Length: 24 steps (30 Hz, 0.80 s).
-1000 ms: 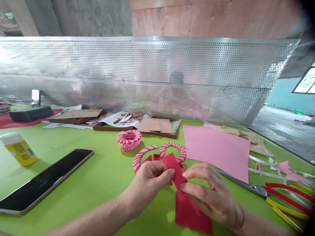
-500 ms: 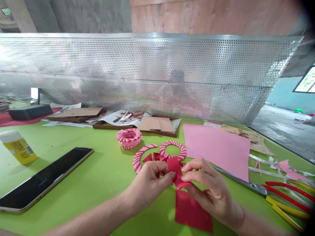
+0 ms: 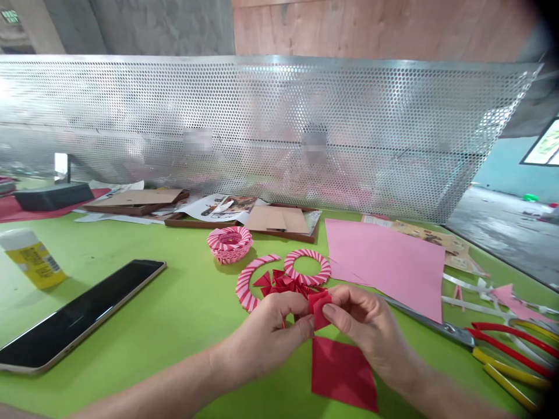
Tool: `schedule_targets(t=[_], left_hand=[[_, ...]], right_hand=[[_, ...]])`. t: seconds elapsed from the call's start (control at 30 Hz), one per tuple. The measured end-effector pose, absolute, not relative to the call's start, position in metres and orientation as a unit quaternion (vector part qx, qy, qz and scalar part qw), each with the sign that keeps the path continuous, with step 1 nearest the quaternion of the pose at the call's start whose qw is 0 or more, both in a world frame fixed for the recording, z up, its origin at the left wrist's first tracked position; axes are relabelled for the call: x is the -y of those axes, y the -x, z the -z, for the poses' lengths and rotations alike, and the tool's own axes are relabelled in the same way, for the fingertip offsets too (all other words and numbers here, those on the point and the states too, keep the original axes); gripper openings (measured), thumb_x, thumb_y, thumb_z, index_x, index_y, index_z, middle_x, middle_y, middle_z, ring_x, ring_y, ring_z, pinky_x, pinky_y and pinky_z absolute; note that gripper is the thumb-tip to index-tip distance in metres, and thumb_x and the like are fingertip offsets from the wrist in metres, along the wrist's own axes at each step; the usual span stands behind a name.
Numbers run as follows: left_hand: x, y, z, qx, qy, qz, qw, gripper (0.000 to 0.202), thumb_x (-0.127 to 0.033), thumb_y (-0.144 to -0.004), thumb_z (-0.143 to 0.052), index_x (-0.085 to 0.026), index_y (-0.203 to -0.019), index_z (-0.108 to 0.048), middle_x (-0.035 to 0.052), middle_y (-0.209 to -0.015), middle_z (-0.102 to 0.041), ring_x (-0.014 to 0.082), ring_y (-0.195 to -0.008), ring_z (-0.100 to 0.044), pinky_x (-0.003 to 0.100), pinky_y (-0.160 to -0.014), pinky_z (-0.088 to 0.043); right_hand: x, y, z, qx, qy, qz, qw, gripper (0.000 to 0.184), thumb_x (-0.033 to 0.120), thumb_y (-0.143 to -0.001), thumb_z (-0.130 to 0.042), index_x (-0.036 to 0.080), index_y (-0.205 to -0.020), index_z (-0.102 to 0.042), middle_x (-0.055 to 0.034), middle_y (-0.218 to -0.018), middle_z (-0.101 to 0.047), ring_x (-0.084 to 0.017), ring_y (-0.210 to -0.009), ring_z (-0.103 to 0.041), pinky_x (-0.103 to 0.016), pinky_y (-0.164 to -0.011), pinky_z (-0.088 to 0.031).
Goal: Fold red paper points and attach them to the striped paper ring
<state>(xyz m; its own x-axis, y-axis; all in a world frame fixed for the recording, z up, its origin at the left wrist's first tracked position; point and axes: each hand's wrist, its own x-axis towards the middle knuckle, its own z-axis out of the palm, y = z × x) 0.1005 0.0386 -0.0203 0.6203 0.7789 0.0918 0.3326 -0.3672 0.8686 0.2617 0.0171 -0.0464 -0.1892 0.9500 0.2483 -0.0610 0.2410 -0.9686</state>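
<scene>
My left hand (image 3: 271, 334) and my right hand (image 3: 371, 329) meet above the green table (image 3: 174, 308), both pinching a small folded red paper piece (image 3: 320, 308) between thumbs and fingers. Below them a red paper square (image 3: 343, 372) lies flat on the table. Just behind my fingers sits a pile of small folded red triangles (image 3: 279, 282). Beyond that lie a pink-and-white striped paper arc (image 3: 248, 282), a striped ring (image 3: 308, 266) and a small striped paper bowl (image 3: 230, 243).
A pink paper sheet (image 3: 386, 265) lies right of centre, with scissors (image 3: 489, 343) with red and yellow handles and paper strips to its right. A black phone (image 3: 78, 317) and a glue bottle (image 3: 30, 256) lie left. Cardboard and prints (image 3: 227, 212) line a perforated metal screen (image 3: 279, 128).
The long red strip my hands held has been folded over on itself into a small compact piece. Both hands have drawn closer together around it.
</scene>
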Motion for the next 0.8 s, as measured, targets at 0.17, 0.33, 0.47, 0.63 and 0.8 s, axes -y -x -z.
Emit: schedule_targets(t=[0.17,0.33,0.47,0.63,0.8], left_hand=[[-0.0397,-0.0995,0.0206,-0.367,-0.782,-0.306,0.401,0.016,-0.019,-0.076,-0.045,-0.013,-0.064,-0.054,-0.0009,-0.061,-0.049,0.011,-0.059,-0.042,0.021,-0.053,-0.033],[-0.0395,-0.0984,0.0207,-0.378,-0.768,-0.343,0.386,0.014,-0.017,-0.075,-0.047,-0.013,-0.066,-0.057,-0.0003,-0.062,-0.054,0.0115,-0.06,-0.045,0.021,-0.055,-0.036],[-0.0382,-0.0988,0.0214,-0.362,-0.77,-0.347,0.396,0.015,-0.016,-0.076,-0.046,-0.013,-0.065,-0.055,-0.0004,-0.061,-0.054,0.011,-0.06,-0.046,0.021,-0.055,-0.037],[-0.037,-0.0989,0.0218,-0.354,-0.775,-0.34,0.397,0.017,-0.017,-0.078,-0.044,-0.012,-0.067,-0.056,0.0009,-0.064,-0.055,0.0117,-0.061,-0.047,0.021,-0.056,-0.038],[-0.0374,-0.0988,0.0209,-0.353,-0.777,-0.337,0.396,0.017,-0.016,-0.078,-0.043,-0.013,-0.067,-0.056,0.0001,-0.063,-0.054,0.0111,-0.06,-0.046,0.02,-0.055,-0.037]], right_hand=[[-0.0161,-0.2623,0.0498,0.591,0.383,-0.477,0.525,0.012,0.025,-0.077,-0.058,0.015,-0.069,-0.058,-0.0004,-0.067,-0.058,-0.013,-0.066,-0.052,-0.025,-0.063,-0.044],[-0.0152,-0.2626,0.0499,0.607,0.376,-0.465,0.524,0.011,0.023,-0.077,-0.058,0.016,-0.069,-0.058,-0.0005,-0.067,-0.058,-0.014,-0.065,-0.052,-0.027,-0.062,-0.044],[-0.0161,-0.2631,0.0496,0.618,0.377,-0.449,0.523,0.01,0.023,-0.077,-0.057,0.016,-0.07,-0.059,-0.0006,-0.066,-0.058,-0.014,-0.064,-0.052,-0.026,-0.061,-0.044],[-0.0159,-0.2631,0.0489,0.618,0.379,-0.449,0.522,0.011,0.024,-0.078,-0.057,0.016,-0.069,-0.059,-0.001,-0.067,-0.06,-0.014,-0.064,-0.053,-0.027,-0.061,-0.044],[-0.0162,-0.2619,0.0496,0.619,0.388,-0.435,0.526,0.013,0.025,-0.077,-0.057,0.016,-0.068,-0.058,-0.0007,-0.066,-0.06,-0.014,-0.063,-0.053,-0.025,-0.059,-0.045]])
